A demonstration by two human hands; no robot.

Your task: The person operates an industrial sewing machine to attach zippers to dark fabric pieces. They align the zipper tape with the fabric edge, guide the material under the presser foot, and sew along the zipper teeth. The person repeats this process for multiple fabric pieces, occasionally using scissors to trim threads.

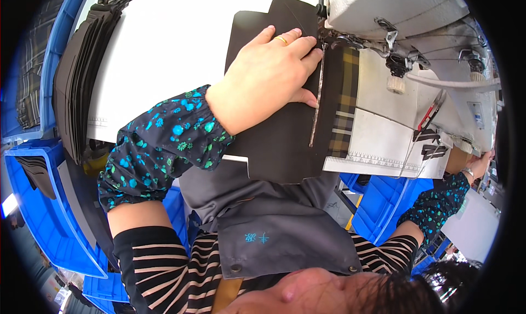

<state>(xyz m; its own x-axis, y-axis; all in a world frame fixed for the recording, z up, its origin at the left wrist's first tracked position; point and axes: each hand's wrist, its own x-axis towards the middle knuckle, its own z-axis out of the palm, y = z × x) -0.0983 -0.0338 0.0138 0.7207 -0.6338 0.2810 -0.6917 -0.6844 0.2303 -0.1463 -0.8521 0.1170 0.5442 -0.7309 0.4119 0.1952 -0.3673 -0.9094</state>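
Note:
My left hand [267, 79] lies flat on a black fabric piece [274, 147], fingers together, their tips at the top of a silver zipper [316, 108] that runs down the fabric's right side. The zipper's top end sits under the presser foot [327, 40] of a white sewing machine [400, 10]. A yellow-and-black plaid strip [346, 108] lies just right of the zipper. My right hand [481, 165] is at the far right beside the machine's end, mostly hidden, so what it touches is unclear. Both forearms wear dark floral sleeve covers.
A white table top [175, 40] spreads to the left, with a stack of black fabric pieces [82, 78] along its edge. Blue plastic bins stand at the left [44, 215] and lower right [383, 201]. A ruler scale [378, 160] edges the machine bed.

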